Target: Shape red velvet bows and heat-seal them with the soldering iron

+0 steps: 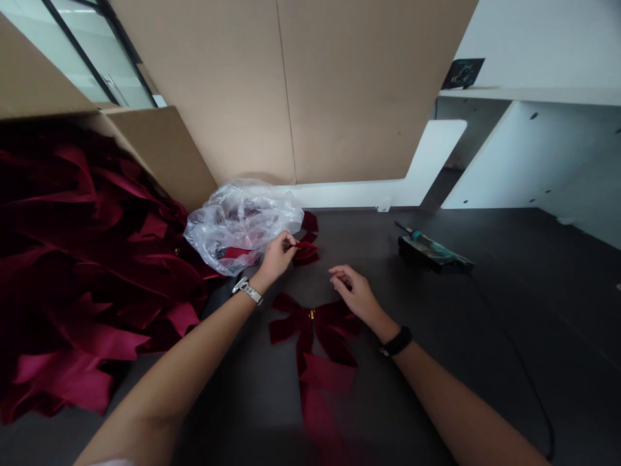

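Observation:
My left hand [277, 257] pinches the edge of a small dark red velvet bow [306, 251] beside a clear plastic bag [242, 217]. My right hand [356, 292] hovers with fingers loosely curled and apart, nothing in them. Below the hands, a larger dark red velvet bow [291, 323] with a gold-coloured tie [312, 314] at its middle lies on the dark table [388, 401]. Its tails stretch toward me, blurred near the bottom. More dark red velvet shows through the bag, partly hidden by the plastic.
At the left, a cardboard box [155, 149] overflows with dark red velvet ribbons [87, 259]. A soldering-iron-like tool [427, 243] rests on a black stand [436, 262] at the right, its cable [524, 369] running toward me. Tall cardboard [339, 90] and white shelving [533, 149] stand behind.

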